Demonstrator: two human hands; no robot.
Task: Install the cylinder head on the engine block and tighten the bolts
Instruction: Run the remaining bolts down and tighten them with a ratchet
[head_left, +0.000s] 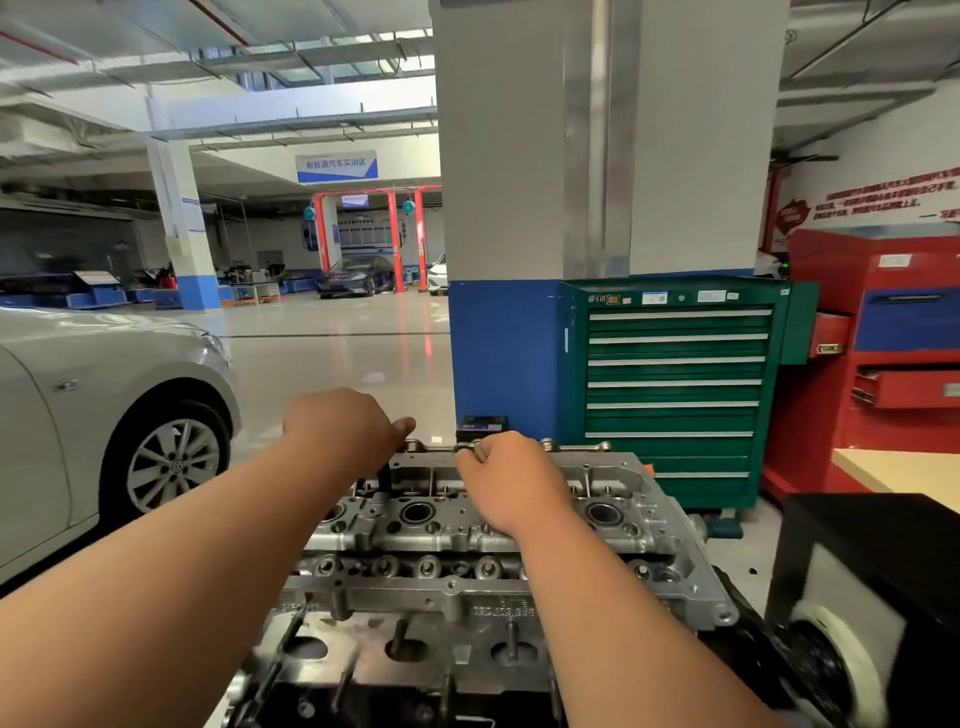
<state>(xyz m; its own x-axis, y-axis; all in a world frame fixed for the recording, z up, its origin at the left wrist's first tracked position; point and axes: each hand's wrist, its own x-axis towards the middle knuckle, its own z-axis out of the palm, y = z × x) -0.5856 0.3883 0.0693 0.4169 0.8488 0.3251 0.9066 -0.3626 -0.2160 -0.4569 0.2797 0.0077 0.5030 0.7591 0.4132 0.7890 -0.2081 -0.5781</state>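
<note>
The grey aluminium cylinder head (452, 540) lies in front of me at the bottom centre, on top of the engine block (395, 691), whose dark side shows below it. My left hand (343, 431) reaches to the head's far left side and grips a dark tool handle (383, 475) that stands upright in the head. My right hand (511, 480) is over the far edge, its fingers curled round a small metal part (464, 448) there. What that part is I cannot tell.
A silver car (104, 410) stands close on the left. Behind the engine rises a blue-and-grey pillar (597, 208) with a green drawer cabinet (675, 384), and a red tool cabinet (893, 353) on the right. A black stand (872, 571) is at lower right.
</note>
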